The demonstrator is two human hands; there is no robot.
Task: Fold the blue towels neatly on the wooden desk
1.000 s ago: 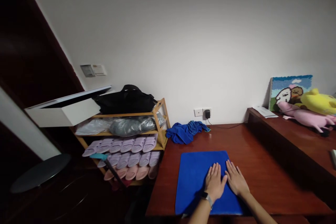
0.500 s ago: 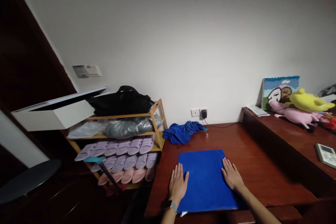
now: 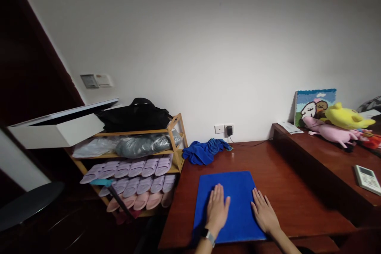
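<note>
A flat blue cloth (image 3: 238,202), roughly square, lies on the reddish-brown wooden table (image 3: 294,190). Over its left half is my left hand (image 3: 218,208), palm down with fingers stretched out, a watch on the wrist. My right hand (image 3: 265,212) lies along the cloth's right edge, partly on the cloth and partly past it, fingers extended. Neither hand grips anything. Behind the cloth, near the wall, sits a crumpled blue cloth (image 3: 205,151).
Left of the table stands a wooden rack (image 3: 177,143) with several slippers (image 3: 149,166) and a black bag (image 3: 137,115). A plugged adapter (image 3: 229,130) hangs at the wall. On the raised ledge at right are plush toys (image 3: 342,117), a picture (image 3: 315,105) and a white remote-like device (image 3: 368,179).
My left hand has moved right, from the flat cloth's left edge onto its surface. My right hand stays near the right edge. The view has shifted slightly.
</note>
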